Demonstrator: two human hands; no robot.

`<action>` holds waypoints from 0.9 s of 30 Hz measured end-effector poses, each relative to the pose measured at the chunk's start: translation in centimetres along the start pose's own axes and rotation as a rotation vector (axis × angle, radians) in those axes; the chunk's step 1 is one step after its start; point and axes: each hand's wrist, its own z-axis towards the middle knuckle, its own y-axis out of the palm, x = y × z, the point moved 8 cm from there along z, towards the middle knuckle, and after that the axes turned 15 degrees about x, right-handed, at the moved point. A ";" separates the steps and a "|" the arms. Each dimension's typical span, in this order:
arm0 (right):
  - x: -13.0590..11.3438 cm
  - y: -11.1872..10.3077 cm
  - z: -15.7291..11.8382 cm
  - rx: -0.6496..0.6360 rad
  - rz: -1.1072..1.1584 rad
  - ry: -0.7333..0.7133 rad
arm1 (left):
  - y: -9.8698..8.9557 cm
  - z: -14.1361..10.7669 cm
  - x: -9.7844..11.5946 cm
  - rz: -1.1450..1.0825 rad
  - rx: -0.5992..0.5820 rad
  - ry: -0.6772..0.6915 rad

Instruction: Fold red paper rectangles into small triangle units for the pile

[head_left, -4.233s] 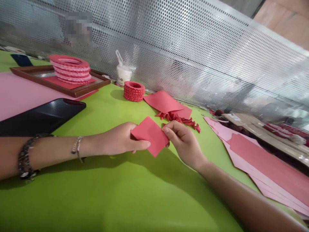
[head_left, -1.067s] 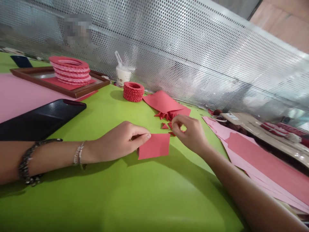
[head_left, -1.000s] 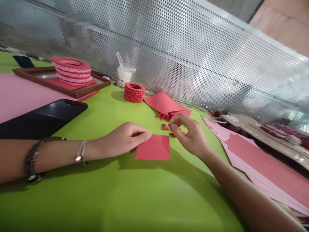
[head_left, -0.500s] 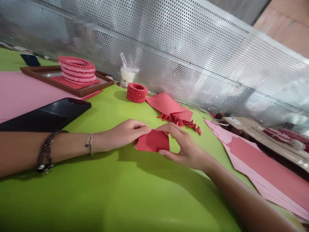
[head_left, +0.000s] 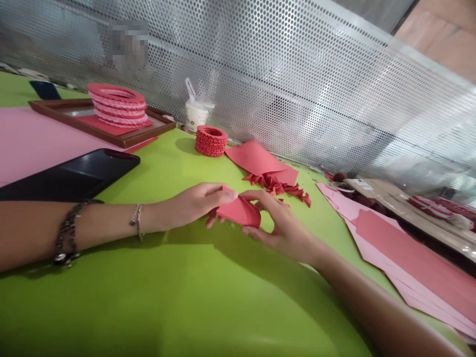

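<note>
A small red piece of paper (head_left: 240, 210) is held between both hands just above the green table (head_left: 208, 297), its surface curved. My left hand (head_left: 203, 201) pinches its left side, thumb on top and fingers underneath. My right hand (head_left: 278, 223) grips the right edge between thumb and fingers, which form a C shape. Beyond the right hand lie several folded red paper pieces (head_left: 277, 184), close to larger red sheets (head_left: 256, 158). A short stack of red paper rings (head_left: 211, 141) stands behind the hands.
A brown tray (head_left: 124, 142) at the back left carries a stack of red and pink rings (head_left: 118, 106). A black tablet-like object (head_left: 85, 173) lies nearer. A white cup (head_left: 196, 115) stands by the perforated metal screen (head_left: 316, 99). Pink and red sheets (head_left: 412, 248) lie right.
The red paper was flat and squarish; now it is bent, its left part lifted and tilted. My left thumb has moved slightly right and up with it.
</note>
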 end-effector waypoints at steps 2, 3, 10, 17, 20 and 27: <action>0.4 0.3 0.0 -0.002 0.053 0.049 | 0.1 -0.1 0.1 -0.016 -0.018 0.012; 0.5 0.4 0.0 0.004 0.084 0.059 | 0.2 -0.1 0.2 -0.015 -0.027 0.019; -0.3 -0.4 0.1 0.136 0.144 0.023 | 0.3 -0.3 0.5 -0.104 -0.074 0.087; -0.2 0.2 -0.1 0.060 0.225 0.070 | 0.2 -0.5 0.6 -0.137 -0.067 0.099; -0.2 0.2 -0.1 0.055 0.228 0.088 | 0.3 -0.5 0.4 -0.124 -0.075 0.075; -0.3 0.4 -0.1 0.032 0.324 0.112 | 0.1 -0.3 0.2 -0.144 -0.066 0.102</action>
